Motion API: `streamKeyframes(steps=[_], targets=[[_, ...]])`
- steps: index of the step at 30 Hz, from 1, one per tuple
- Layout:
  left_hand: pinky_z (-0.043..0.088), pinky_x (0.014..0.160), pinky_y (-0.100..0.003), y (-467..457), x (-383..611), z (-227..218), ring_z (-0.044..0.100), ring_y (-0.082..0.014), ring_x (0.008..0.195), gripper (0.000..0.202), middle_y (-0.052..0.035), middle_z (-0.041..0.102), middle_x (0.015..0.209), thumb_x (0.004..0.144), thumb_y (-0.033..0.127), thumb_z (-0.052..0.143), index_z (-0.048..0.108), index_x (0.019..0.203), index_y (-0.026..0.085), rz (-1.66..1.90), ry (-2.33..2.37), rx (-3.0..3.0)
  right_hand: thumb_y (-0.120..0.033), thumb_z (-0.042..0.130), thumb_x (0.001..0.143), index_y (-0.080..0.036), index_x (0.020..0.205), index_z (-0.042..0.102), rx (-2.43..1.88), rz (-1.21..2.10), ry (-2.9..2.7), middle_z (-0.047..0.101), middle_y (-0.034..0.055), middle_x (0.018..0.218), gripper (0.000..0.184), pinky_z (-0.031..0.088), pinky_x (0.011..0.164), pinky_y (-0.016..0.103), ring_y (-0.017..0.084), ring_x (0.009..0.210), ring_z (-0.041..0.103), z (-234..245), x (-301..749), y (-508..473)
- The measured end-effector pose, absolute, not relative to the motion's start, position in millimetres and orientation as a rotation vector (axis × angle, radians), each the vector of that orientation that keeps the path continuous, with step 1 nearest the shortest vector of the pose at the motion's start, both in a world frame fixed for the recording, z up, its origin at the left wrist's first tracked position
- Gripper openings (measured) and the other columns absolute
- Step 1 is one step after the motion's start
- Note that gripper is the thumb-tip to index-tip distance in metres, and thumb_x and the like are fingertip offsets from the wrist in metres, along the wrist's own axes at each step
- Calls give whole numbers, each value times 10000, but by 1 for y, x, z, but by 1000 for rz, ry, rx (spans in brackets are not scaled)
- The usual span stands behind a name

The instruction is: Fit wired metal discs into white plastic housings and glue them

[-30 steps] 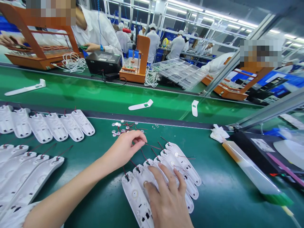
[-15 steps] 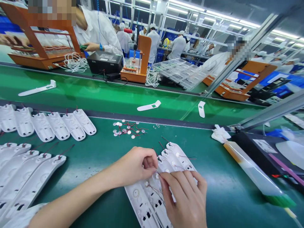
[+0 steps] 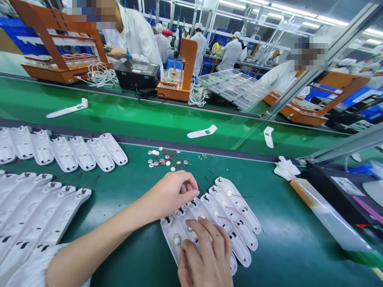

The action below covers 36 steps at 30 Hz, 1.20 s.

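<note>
Several white plastic shells (image 3: 239, 217) lie side by side, hollow side up, with round metal discs on thin red wires inside. My right hand (image 3: 209, 251) is over the left shells, fingers apart and bent. Its index fingertip is by a disc (image 3: 177, 240) in the leftmost shell; whether it touches is unclear. My left hand (image 3: 173, 193) hovers at the shells' upper ends, thumb and fingers curled nearly together near a red wire (image 3: 201, 189). Anything between those fingertips is too small to make out. My right hand hides parts of the middle shells.
Loose wired discs (image 3: 167, 158) lie in a pile beyond my hands. More white shells (image 3: 64, 153) stand in rows at left. White strips (image 3: 202, 132) lie on the green belt (image 3: 143, 115). A crumpled tissue (image 3: 285, 168) and a brush (image 3: 332, 217) are at right.
My right hand has moved left and down to the leftmost shell, where a disc now sits in the formerly bare ring. My left hand has risen slightly. The view has shifted.
</note>
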<state>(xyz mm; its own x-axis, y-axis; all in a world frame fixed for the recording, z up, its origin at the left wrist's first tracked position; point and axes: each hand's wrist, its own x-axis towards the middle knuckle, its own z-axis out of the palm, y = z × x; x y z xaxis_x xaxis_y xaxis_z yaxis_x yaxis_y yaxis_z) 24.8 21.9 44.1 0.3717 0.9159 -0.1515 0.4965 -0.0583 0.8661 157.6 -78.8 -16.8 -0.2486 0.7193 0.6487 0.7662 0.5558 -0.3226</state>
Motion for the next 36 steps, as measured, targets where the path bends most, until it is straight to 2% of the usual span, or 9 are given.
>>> streamKeyframes(steps=[8,12,21,36], targets=[[361,518,-203,22,22,43,503,-85,599,71,30,561,713,766,208,526,590,752,184,591,1271,1737,-170,384,874,-194,686,528,-1261,-54,-2053,605,40,979,239,267,933,424,228,985,499,-15,157,-80],[374,541,-212,22,21,45,511,-87,615,67,30,563,722,772,203,526,582,742,184,590,1314,1786,-209,365,898,-208,733,578,-1247,-109,-2068,610,38,961,269,257,937,423,226,979,499,-15,157,-79],[382,534,-215,24,19,44,521,-94,623,72,28,573,735,781,219,522,577,747,189,599,1323,1812,-163,377,895,-227,743,608,-1210,-219,-2153,633,4,965,284,194,1000,420,202,1009,492,-20,156,-81],[385,540,-220,24,16,48,521,-100,626,80,18,566,743,796,225,517,573,764,179,615,1313,1827,-143,367,900,-225,726,604,-1209,-168,-2099,637,4,935,306,223,974,413,204,989,505,-19,155,-79]])
